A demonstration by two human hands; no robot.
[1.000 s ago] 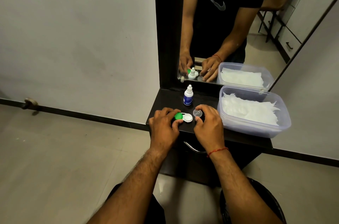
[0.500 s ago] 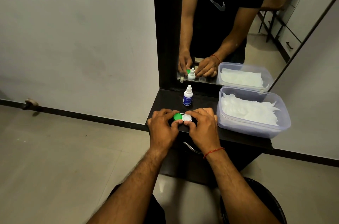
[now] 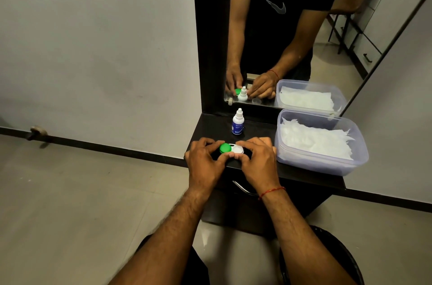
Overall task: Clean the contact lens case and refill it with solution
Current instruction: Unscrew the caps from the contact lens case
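Note:
The contact lens case (image 3: pixel 232 148) lies on the front part of the dark shelf (image 3: pixel 215 126), with a green cap (image 3: pixel 225 148) on its left well and a white cap (image 3: pixel 239 149) on its right. My left hand (image 3: pixel 203 161) grips the green end with thumb and fingers. My right hand (image 3: pixel 258 159) pinches the white end. The small white solution bottle (image 3: pixel 237 124) with a blue label stands upright just behind the case, uncapped. Its clear cap shows only in the mirror.
A clear plastic tub (image 3: pixel 350 163) of white tissues sits on the shelf right of my hands. A mirror (image 3: pixel 304 39) rises behind the shelf. A drawer handle (image 3: pixel 243 188) is below the shelf edge, and a black bin (image 3: pixel 332 259) stands on the floor at lower right.
My right hand left the small clear cap on the shelf and moved left onto the white end of the case. My left hand stayed on the green end.

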